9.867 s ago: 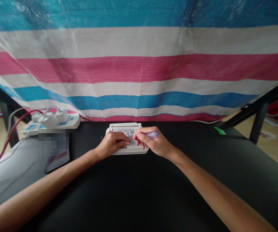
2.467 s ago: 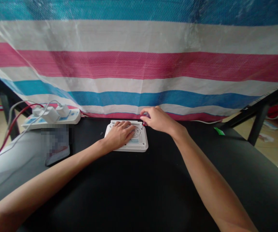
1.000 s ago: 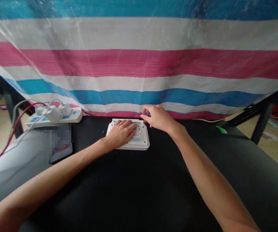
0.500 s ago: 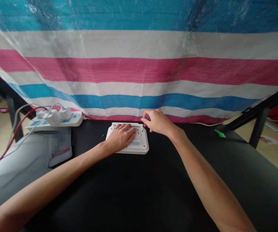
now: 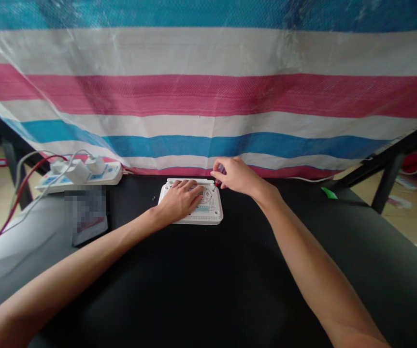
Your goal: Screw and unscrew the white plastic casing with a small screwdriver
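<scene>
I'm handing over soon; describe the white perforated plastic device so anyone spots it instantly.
Find the black tabletop below the multicoloured striped plastic sheet. Near its far edge, the left hand rests on the flat white plastic device with rounded corners. Unlike the plug-laden white power strip to the left, its top has tiny holes.

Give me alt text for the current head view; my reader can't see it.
Left hand rests palm-down on a white vented device on a black table, while the right hand holds a slim tool at the device's back right corner. To the left lie a phone-like slab and a power strip; a striped sheet hangs behind.
</scene>
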`<act>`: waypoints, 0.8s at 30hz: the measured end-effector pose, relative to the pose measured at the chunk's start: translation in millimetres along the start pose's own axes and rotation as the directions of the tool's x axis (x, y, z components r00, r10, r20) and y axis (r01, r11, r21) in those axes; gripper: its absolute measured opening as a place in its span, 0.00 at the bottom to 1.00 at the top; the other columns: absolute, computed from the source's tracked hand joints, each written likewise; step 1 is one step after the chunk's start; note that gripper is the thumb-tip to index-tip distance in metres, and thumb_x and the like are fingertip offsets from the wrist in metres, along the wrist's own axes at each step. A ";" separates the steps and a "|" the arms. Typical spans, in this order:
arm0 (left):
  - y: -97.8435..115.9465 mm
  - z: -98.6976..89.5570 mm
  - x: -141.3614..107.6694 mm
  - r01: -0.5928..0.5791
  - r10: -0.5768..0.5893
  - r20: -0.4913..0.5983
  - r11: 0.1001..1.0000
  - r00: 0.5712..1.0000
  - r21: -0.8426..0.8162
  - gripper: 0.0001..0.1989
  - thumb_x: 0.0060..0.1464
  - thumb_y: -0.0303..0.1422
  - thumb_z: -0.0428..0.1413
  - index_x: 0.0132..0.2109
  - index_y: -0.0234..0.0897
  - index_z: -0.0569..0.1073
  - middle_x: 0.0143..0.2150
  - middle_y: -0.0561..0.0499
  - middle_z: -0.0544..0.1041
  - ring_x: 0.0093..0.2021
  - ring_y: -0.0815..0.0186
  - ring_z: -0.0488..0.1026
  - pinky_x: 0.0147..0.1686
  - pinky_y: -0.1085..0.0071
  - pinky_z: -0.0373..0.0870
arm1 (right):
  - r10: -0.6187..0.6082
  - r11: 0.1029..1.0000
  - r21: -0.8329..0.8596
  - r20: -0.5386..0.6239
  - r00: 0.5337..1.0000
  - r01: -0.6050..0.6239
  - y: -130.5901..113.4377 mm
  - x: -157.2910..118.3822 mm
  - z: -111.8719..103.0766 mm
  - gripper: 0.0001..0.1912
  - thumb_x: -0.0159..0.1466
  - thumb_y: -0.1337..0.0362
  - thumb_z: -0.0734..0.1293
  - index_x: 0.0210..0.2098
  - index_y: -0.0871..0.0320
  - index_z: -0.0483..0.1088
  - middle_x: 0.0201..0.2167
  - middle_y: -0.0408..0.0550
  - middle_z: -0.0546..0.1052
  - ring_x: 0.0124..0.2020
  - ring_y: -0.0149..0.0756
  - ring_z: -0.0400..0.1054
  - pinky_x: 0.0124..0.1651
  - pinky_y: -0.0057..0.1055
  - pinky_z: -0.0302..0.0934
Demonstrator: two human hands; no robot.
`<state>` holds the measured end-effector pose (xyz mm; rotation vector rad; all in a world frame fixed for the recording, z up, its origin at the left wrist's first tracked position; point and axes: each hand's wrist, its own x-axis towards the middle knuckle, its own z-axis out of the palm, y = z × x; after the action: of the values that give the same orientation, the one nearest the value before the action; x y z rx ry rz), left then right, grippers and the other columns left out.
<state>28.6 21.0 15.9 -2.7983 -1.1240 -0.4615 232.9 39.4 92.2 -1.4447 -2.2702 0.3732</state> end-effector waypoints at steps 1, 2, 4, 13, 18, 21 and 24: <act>0.0 -0.2 0.0 -0.003 0.003 0.000 1.000 1.000 0.003 0.18 0.69 0.37 0.42 0.58 0.37 0.69 0.54 0.41 0.73 0.52 0.54 0.72 0.51 0.55 0.67 | -0.006 1.000 -0.020 -0.011 1.000 0.006 0.4 -0.5 -0.8 0.02 0.63 0.68 0.66 0.35 0.59 0.72 0.31 0.48 0.80 0.28 0.34 0.73 0.33 0.28 0.63; 0.0 -0.5 0.1 -0.006 0.006 0.002 1.000 1.000 0.006 0.18 0.69 0.37 0.42 0.58 0.37 0.69 0.54 0.41 0.73 0.52 0.54 0.72 0.51 0.55 0.67 | -0.016 0.999 -0.032 -0.016 1.000 0.015 0.9 -1.0 -1.9 0.03 0.62 0.70 0.67 0.36 0.59 0.72 0.32 0.48 0.80 0.30 0.35 0.73 0.35 0.28 0.64; -0.1 -0.7 0.2 -0.009 0.009 0.010 1.000 1.000 0.013 0.19 0.69 0.37 0.41 0.58 0.37 0.69 0.54 0.41 0.73 0.52 0.54 0.72 0.51 0.55 0.67 | -0.041 0.999 -0.021 0.003 0.999 0.041 1.8 -1.6 -3.8 0.08 0.60 0.74 0.67 0.39 0.59 0.72 0.34 0.48 0.80 0.34 0.36 0.74 0.39 0.28 0.64; 0.2 -1.7 0.0 -0.006 0.006 0.016 1.000 1.000 0.023 0.18 0.70 0.38 0.41 0.58 0.37 0.68 0.55 0.41 0.73 0.53 0.54 0.72 0.51 0.56 0.66 | -0.044 0.998 -0.038 0.012 0.999 0.044 4.4 1.0 1.3 0.02 0.64 0.67 0.68 0.37 0.58 0.72 0.31 0.48 0.79 0.31 0.36 0.74 0.38 0.29 0.63; -0.2 -1.1 0.0 -0.005 0.004 0.015 1.000 1.000 0.027 0.18 0.70 0.38 0.42 0.58 0.37 0.68 0.55 0.41 0.73 0.53 0.54 0.72 0.51 0.56 0.67 | -0.047 0.996 -0.075 0.011 0.999 0.048 4.8 -0.9 -2.1 0.10 0.63 0.67 0.67 0.45 0.59 0.71 0.33 0.50 0.80 0.35 0.39 0.74 0.39 0.30 0.62; -0.2 -1.0 0.2 -0.007 0.007 0.013 1.000 1.000 0.025 0.18 0.69 0.37 0.42 0.58 0.37 0.69 0.55 0.41 0.73 0.52 0.54 0.72 0.51 0.56 0.67 | -0.054 0.998 -0.028 0.033 0.998 0.055 4.4 -0.9 -3.2 0.11 0.60 0.74 0.67 0.42 0.59 0.72 0.32 0.48 0.80 0.35 0.37 0.74 0.38 0.27 0.62; -0.2 -0.5 0.4 -0.003 0.003 0.016 1.000 1.000 0.026 0.18 0.69 0.37 0.42 0.57 0.36 0.69 0.55 0.41 0.73 0.51 0.54 0.72 0.51 0.55 0.67 | -0.013 0.999 0.031 0.043 0.999 0.011 3.9 -0.6 -2.4 0.08 0.60 0.73 0.67 0.38 0.59 0.72 0.27 0.45 0.79 0.29 0.35 0.74 0.34 0.26 0.62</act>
<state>28.7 21.3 16.4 -2.7860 -1.1202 -0.4216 237.4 40.5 92.4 -1.4202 -2.2963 0.4377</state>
